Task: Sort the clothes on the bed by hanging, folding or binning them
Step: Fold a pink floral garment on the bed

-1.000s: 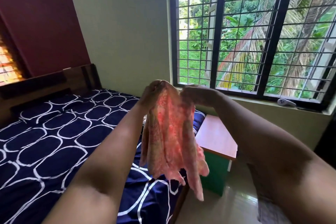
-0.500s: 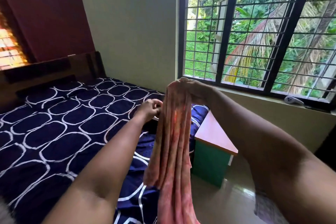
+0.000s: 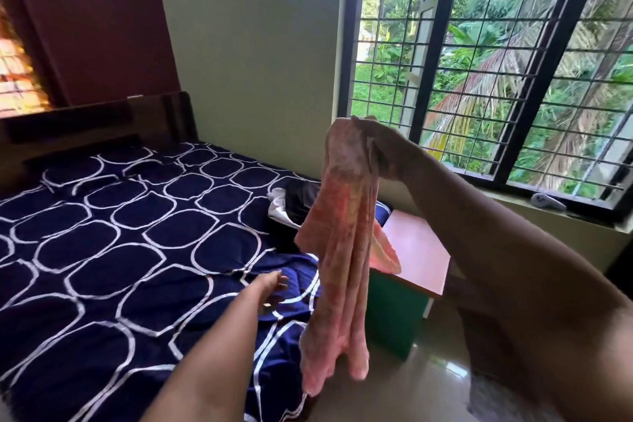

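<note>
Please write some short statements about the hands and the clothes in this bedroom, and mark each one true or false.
1. The right hand grips the pink cloth at its top end. True.
2. The left hand holds the pink cloth too. False: it is low over the bed, apart from the cloth, fingers loose, holding nothing.
3. A black and white garment lies on the bed. True.
4. The pink cloth lies flat on the bed. False: it hangs in the air from the right hand.
5. The small table beside the bed has a blue top. False: its top is orange.
</note>
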### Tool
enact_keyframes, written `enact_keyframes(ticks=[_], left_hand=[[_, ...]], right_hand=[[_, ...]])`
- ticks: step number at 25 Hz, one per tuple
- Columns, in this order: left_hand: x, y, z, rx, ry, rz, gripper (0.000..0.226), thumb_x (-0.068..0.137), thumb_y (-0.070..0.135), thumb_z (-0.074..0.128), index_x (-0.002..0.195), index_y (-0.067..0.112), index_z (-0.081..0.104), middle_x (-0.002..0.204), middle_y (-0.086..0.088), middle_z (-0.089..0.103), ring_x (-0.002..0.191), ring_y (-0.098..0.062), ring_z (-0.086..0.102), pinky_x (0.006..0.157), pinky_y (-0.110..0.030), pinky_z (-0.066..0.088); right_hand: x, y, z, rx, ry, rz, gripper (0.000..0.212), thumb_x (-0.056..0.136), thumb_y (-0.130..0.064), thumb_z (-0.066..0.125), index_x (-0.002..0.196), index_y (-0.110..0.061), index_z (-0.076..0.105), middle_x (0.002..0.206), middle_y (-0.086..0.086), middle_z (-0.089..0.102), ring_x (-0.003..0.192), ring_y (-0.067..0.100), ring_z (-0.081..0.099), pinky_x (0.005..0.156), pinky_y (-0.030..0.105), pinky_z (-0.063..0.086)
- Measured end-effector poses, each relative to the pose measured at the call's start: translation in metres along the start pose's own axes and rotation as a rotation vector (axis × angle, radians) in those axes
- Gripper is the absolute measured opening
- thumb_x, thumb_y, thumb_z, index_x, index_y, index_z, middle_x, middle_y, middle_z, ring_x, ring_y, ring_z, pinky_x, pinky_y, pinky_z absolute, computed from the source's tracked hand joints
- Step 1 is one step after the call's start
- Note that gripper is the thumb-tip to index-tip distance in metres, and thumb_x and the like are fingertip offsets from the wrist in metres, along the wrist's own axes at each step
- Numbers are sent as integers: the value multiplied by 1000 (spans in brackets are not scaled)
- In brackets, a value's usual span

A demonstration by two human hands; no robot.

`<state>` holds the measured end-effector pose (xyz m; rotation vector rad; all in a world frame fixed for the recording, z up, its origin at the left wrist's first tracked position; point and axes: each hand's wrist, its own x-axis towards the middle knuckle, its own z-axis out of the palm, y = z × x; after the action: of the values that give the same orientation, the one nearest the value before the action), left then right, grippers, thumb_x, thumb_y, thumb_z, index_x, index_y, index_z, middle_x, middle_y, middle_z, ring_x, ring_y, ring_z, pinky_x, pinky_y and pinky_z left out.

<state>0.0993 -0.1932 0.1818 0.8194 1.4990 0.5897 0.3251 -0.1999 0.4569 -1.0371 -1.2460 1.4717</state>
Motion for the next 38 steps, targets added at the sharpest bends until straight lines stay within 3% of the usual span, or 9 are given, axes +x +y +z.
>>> enact_keyframes(ticks=[6,10,15,19,26,30,32,35,38], left_hand=[[5,-5,47,40,-214,95,9,93,28,56,90,20,58,83,6,65,85,-15,54,80,-30,39],[7,-3,72,-244,-279,260,24,88,39,62,105,23,60,97,-2,62,79,-13,58,65,-25,43],[22,16,46,-155,154,290,30,100,13,42,120,-3,58,102,-10,58,92,-20,53,71,-29,45],[24,28,11,91,415,462,22,93,12,58,106,-2,68,104,-23,69,101,-37,64,77,-37,46],[1,76,-22,-189,553,663,31,97,19,54,110,-7,63,96,-13,64,91,-21,55,79,-32,41],[-17,105,-57,-29,541,740,26,96,15,54,117,3,64,109,-22,67,100,-31,62,83,-37,46],[-29,119,-71,222,640,744,29,96,19,56,117,1,65,114,-26,65,106,-38,62,85,-39,47],[-45,125,-104,357,846,610,31,95,25,57,111,1,69,107,-25,67,99,-38,62,81,-37,46],[-57,114,-137,25,874,595,25,97,20,53,112,7,67,81,-8,62,68,-19,54,62,-28,42]], right_hand=[[-18,-26,-18,-46,22,-52,33,93,-42,52,98,-10,62,96,11,67,97,28,63,97,42,48],[-30,-37,-46,-62,114,-84,29,92,-41,54,94,-13,60,82,7,68,80,25,66,77,36,56],[-43,-22,-112,-794,326,250,21,99,-22,48,81,-13,54,76,5,56,64,17,54,61,36,54],[-40,22,-166,-1341,550,472,30,80,-29,75,71,-7,56,71,8,56,60,17,52,53,27,47],[-12,88,-197,-379,453,246,4,93,-15,59,89,-14,60,74,6,65,60,18,57,63,31,49],[8,87,-187,-1028,497,197,28,95,-34,56,110,-11,62,108,7,65,88,21,57,74,27,45],[14,80,-173,-1123,312,335,39,86,-51,62,102,-16,56,96,4,58,85,24,58,74,31,47],[16,64,-150,-907,6,320,18,86,-21,68,84,-6,58,81,7,51,69,17,49,59,26,40],[21,55,-134,-747,-96,149,19,86,12,52,103,3,56,84,7,50,69,12,46,54,19,41]])
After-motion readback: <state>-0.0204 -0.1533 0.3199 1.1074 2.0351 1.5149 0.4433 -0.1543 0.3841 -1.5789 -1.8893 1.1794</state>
